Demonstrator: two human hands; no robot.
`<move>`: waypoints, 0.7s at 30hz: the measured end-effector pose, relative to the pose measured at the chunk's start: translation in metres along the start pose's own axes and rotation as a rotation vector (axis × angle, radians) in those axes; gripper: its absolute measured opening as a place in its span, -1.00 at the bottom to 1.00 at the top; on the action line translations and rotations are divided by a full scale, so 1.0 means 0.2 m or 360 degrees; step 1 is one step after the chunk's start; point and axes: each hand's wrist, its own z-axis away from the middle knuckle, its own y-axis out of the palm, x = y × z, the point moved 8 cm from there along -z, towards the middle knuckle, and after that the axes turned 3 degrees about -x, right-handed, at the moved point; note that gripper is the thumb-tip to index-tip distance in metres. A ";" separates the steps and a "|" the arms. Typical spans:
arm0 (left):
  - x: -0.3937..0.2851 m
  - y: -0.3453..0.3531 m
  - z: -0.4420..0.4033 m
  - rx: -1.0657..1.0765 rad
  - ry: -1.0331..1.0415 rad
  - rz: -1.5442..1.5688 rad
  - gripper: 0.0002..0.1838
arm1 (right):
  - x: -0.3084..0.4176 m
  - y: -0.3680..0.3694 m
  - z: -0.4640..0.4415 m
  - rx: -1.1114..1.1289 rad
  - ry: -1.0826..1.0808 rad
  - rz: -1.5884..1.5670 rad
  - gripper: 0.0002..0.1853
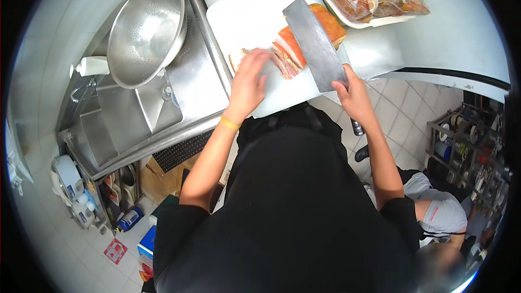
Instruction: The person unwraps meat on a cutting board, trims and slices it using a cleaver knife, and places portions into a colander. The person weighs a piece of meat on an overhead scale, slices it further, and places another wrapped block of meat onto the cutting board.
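Right hand [355,95] grips a rectangular metal cleaver [312,43], left hand [248,82] loosely spread beside streaky meat [286,65].

You have a single view, from the camera on your own head, looking forward and steeply down over your black short-sleeved top [282,201], which sits close beneath the lens and fills the lower middle. Ahead of it, toward the upper edge and still near, you see both your left hand [251,78] and right hand [355,95] at the white cutting board [233,16]. Your fisheye field, rounded off by dark corners, bends straight edges and reaches from the steel sink [100,135] on the left to the more distant metal rack [461,135] on the right.
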 end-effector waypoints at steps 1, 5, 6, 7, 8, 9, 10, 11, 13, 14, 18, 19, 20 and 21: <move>-0.04 0.10 -0.08 0.0213 0.0188 0.0042 -0.30 | 0.00 0.00 -0.01 0.0013 -0.0014 -0.0008 -0.72; -0.07 0.33 -0.12 0.0312 0.0507 -0.0672 -0.51 | -0.03 -0.09 -0.01 -0.0021 -0.0044 0.0029 -0.70; -0.07 0.36 -0.13 0.0312 0.0521 -0.0688 -0.51 | -0.05 -0.10 -0.01 -0.0005 -0.0027 0.0068 -0.66; -0.06 0.36 -0.13 0.0351 0.0479 -0.0726 -0.58 | -0.07 -0.12 0.00 -0.0012 -0.0033 0.0048 -0.66; -0.05 0.37 -0.13 0.0390 0.0425 -0.0768 -0.64 | -0.08 -0.14 0.00 -0.0051 -0.0032 -0.0002 -0.68; -0.03 0.37 -0.12 0.0392 0.0413 -0.0792 -0.64 | -0.09 -0.16 0.01 -0.0079 -0.0034 -0.0049 -0.70; -0.04 0.39 -0.12 0.0359 0.0495 -0.0839 -0.70 | -0.12 -0.15 0.02 -0.0061 -0.0052 -0.0061 -0.70; -0.05 0.40 -0.14 0.0317 0.0578 -0.0888 -0.76 | -0.15 -0.17 0.01 -0.0107 -0.0081 -0.0094 -0.71; -0.05 0.42 -0.16 0.0371 0.0599 -0.0929 -0.81 | -0.17 -0.19 0.00 -0.0126 -0.0151 -0.0135 -0.72; -0.05 0.43 -0.16 0.0445 0.0630 -0.0940 -0.84 | -0.18 -0.20 0.00 -0.0109 -0.0089 -0.0117 -0.72; -0.02 0.44 -0.19 0.0662 0.0752 -0.1042 -0.88 | -0.21 -0.23 0.01 -0.0046 0.0040 -0.0156 -0.72; -0.03 0.42 -0.19 0.0648 0.0730 -0.1048 -0.88 | -0.22 -0.24 0.02 -0.0039 0.0093 -0.0181 -0.72; -0.03 0.42 -0.19 0.0699 0.0733 -0.1081 -0.86 | -0.21 -0.24 0.03 -0.0027 0.0076 -0.0169 -0.72; -0.04 0.42 -0.20 0.0748 0.0742 -0.1109 -0.83 | -0.22 -0.24 0.03 -0.0023 0.0110 -0.0269 -0.72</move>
